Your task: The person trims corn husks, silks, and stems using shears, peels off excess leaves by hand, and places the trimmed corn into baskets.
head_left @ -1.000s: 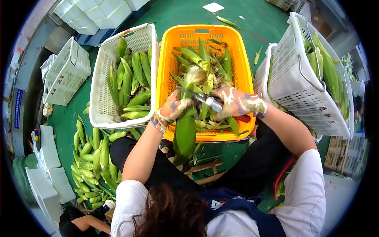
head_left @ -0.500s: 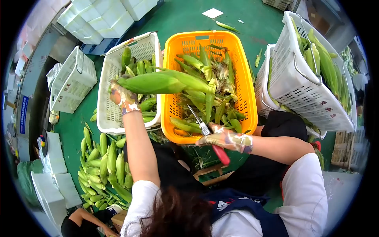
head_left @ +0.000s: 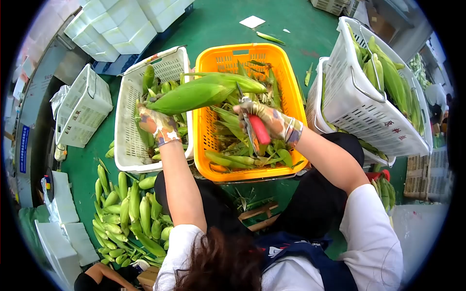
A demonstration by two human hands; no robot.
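Observation:
My left hand, in a patterned glove, is closed on one end of a green corn ear at the white basket's right side. The ear reaches right across the orange basket, which holds loose husks and leaves. Over that basket, my gloved right hand is closed round red-handled pruning shears. Their metal blades point up at the ear's right part; whether they touch it is unclear. Green corn ears lie in the white basket under my left hand.
Many corn ears are piled on the green floor at the left. White crates of corn stand at the right. Another white crate and foam boxes are at the left. Part of another person shows at the lower left.
My right hand has risen with the shears from the orange basket's front edge to the corn ear. My left hand still grips the ear, whose right part now lies higher over the basket.

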